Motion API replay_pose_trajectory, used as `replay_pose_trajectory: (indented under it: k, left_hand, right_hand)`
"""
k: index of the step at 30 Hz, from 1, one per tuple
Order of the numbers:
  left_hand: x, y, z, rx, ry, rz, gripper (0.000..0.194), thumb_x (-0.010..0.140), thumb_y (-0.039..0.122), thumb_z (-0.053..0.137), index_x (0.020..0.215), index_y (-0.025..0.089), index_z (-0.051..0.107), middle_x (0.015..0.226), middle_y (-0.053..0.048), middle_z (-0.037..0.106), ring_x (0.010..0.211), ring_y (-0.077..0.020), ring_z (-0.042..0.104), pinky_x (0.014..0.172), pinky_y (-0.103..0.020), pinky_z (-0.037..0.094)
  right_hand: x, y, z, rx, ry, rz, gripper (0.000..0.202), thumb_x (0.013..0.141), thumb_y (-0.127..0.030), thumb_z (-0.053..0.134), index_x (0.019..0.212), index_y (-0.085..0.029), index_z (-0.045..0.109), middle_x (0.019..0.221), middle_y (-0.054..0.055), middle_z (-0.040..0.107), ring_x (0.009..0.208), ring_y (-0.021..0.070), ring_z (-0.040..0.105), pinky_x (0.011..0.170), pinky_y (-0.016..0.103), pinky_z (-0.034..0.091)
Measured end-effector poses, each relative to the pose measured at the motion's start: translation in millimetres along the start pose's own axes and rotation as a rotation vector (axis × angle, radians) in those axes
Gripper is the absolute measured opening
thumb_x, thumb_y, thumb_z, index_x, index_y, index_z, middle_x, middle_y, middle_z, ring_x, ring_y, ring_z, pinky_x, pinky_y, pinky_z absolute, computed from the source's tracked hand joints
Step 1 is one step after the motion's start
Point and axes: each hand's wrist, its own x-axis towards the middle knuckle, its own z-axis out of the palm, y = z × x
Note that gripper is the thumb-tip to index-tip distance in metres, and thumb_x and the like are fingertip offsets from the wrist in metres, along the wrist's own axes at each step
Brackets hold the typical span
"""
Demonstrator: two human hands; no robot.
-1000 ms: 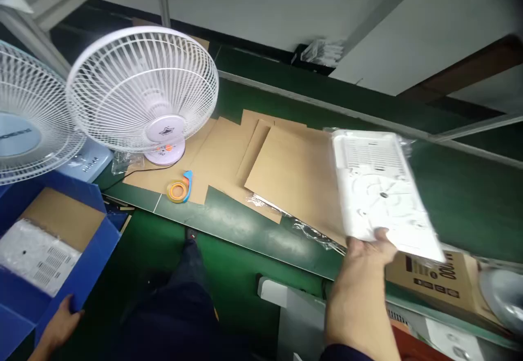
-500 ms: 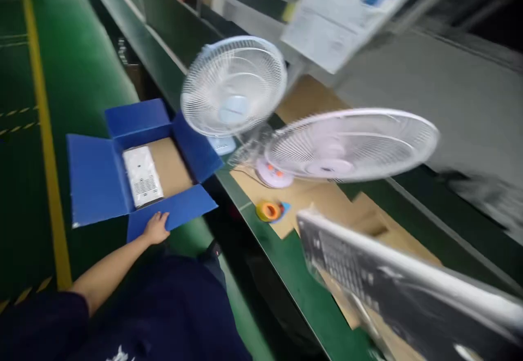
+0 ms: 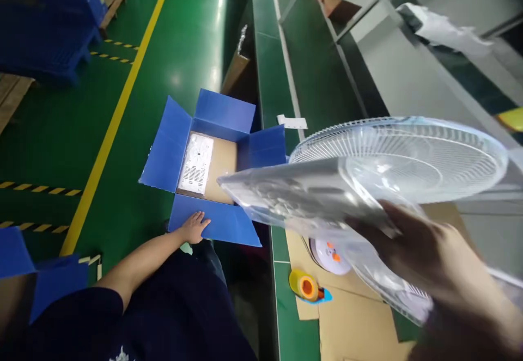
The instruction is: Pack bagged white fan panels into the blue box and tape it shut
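Note:
My left hand (image 3: pixel 195 227) lies with its fingers spread on the near flap of an open blue box (image 3: pixel 220 225). Inside the box a white printed packet (image 3: pixel 196 164) rests at the left beside brown cardboard (image 3: pixel 223 167). On the right, my right hand (image 3: pixel 412 241), somewhat blurred, grips a flat plastic-wrapped package (image 3: pixel 294 192). That package is tilted, its far end over the right part of the box. Behind it stands a fan with a light blue rim (image 3: pixel 408 159), and a pinkish fan base (image 3: pixel 330 255) shows below, partly covered.
A tape roll (image 3: pixel 307 287) sits on the green bench (image 3: pixel 288 306) beside cardboard sheets (image 3: pixel 355 328). Another blue box (image 3: pixel 61 285) is at the lower left. Blue pallets (image 3: pixel 53 45) stand at the upper left, beyond a yellow floor line (image 3: pixel 118 116).
My right hand has come into view holding the wrapped package, which has swung left toward the box. My left hand remains at the near flap. The view has turned left.

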Motion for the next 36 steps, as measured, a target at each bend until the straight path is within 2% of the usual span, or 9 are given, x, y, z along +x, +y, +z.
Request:
replay_pose_trajectory:
  k: [4, 8, 11, 14, 20, 23, 26, 31, 36]
  left_hand:
    - [-3.5, 4.6, 10.0, -0.057, 0.0, -0.031, 0.105, 0.081, 0.023, 0.081, 0.176, 0.019, 0.036, 0.191, -0.019, 0.006, 0.176, -0.0428, 0.008, 0.142, -0.058, 0.009]
    - [-12.1, 13.8, 13.8, -0.078, -0.024, -0.083, 0.109, 0.078, 0.018, 0.082, 0.176, 0.023, 0.037, 0.191, -0.016, 0.003, 0.177, -0.0401, 0.006, 0.143, -0.055, 0.009]
    - [-18.4, 23.5, 12.9, -0.059, -0.025, -0.115, 0.115, 0.071, 0.014, 0.087, 0.176, 0.024, 0.038, 0.191, -0.016, 0.004, 0.177, -0.0404, 0.008, 0.143, -0.055, 0.012]
    - [-23.7, 32.2, 12.1, -0.049, -0.01, -0.14, 0.12, 0.067, 0.011, 0.09, 0.175, 0.024, 0.039, 0.191, -0.019, 0.004, 0.177, -0.0407, 0.01, 0.143, -0.056, 0.013]
    - [-30.9, 41.0, 20.3, -0.072, -0.027, -0.2, 0.123, 0.063, 0.004, 0.089, 0.174, 0.028, 0.039, 0.191, -0.017, 0.001, 0.177, -0.0386, 0.006, 0.144, -0.058, 0.011]
    - [-31.4, 41.7, 27.2, -0.064, -0.033, -0.215, 0.125, 0.063, 0.0, 0.084, 0.175, 0.028, 0.037, 0.19, -0.016, -0.004, 0.177, -0.0384, 0.003, 0.144, -0.059, 0.009]
    - [-29.8, 38.7, 31.9, -0.029, -0.049, -0.223, 0.127, 0.062, 0.0, 0.084, 0.177, 0.028, 0.036, 0.19, -0.016, -0.006, 0.177, -0.0397, 0.003, 0.143, -0.061, 0.01]
    - [-20.8, 28.0, 26.3, 0.0, -0.043, -0.182, 0.126, 0.061, 0.007, 0.087, 0.176, 0.028, 0.038, 0.19, -0.018, 0.0, 0.176, -0.0417, 0.011, 0.142, -0.062, 0.015]
    - [-6.9, 19.1, 6.9, 0.001, -0.041, -0.162, 0.116, 0.066, 0.019, 0.089, 0.173, 0.023, 0.044, 0.189, -0.021, 0.012, 0.175, -0.0438, 0.015, 0.141, -0.061, 0.018]
  right_hand:
    - [136.5, -80.6, 33.7, -0.073, -0.243, -0.324, 0.021, 0.102, -0.05, 0.067, 0.104, -0.03, 0.068, 0.078, 0.007, 0.065, 0.071, 0.0265, 0.063, 0.074, 0.041, 0.053]
    - [249.3, -125.0, 114.5, -0.032, -0.521, -0.456, 0.018, 0.104, -0.028, 0.073, 0.118, -0.019, 0.076, 0.1, 0.008, 0.075, 0.088, 0.0218, 0.065, 0.081, 0.032, 0.045]
    - [309.3, -136.8, 185.0, 0.041, -0.739, -0.488, 0.021, 0.104, -0.019, 0.071, 0.122, -0.011, 0.078, 0.102, 0.007, 0.078, 0.09, 0.0175, 0.066, 0.083, 0.029, 0.043]
    - [355.5, -137.5, 248.4, 0.071, -0.841, -0.495, 0.017, 0.101, -0.016, 0.072, 0.114, -0.01, 0.081, 0.094, 0.005, 0.079, 0.085, 0.0164, 0.067, 0.08, 0.026, 0.046]
    - [413.6, -116.6, 336.7, 0.082, -0.69, -0.298, 0.054, 0.094, -0.016, 0.077, 0.147, -0.009, 0.07, 0.14, 0.024, 0.074, 0.127, 0.0358, 0.071, 0.111, 0.045, 0.053]
    - [402.6, -109.4, 361.5, 0.146, -0.609, -0.209, 0.071, 0.093, -0.015, 0.075, 0.161, -0.007, 0.056, 0.159, 0.03, 0.059, 0.144, 0.0397, 0.062, 0.122, 0.052, 0.047]
    - [352.7, -106.2, 372.6, 0.266, -0.626, -0.169, 0.057, 0.095, -0.021, 0.075, 0.151, -0.014, 0.067, 0.148, 0.022, 0.071, 0.136, 0.0346, 0.068, 0.119, 0.045, 0.052]
    - [208.8, -84.8, 369.4, 0.489, -0.683, -0.06, 0.02, 0.098, -0.03, 0.069, 0.112, -0.023, 0.082, 0.112, 0.009, 0.084, 0.111, 0.0273, 0.079, 0.096, 0.031, 0.059]
    - [47.2, -35.4, 355.7, 0.64, -0.573, 0.25, 0.027, 0.099, -0.045, 0.056, 0.104, -0.029, 0.077, 0.096, 0.006, 0.083, 0.088, 0.0298, 0.082, 0.082, 0.036, 0.063]
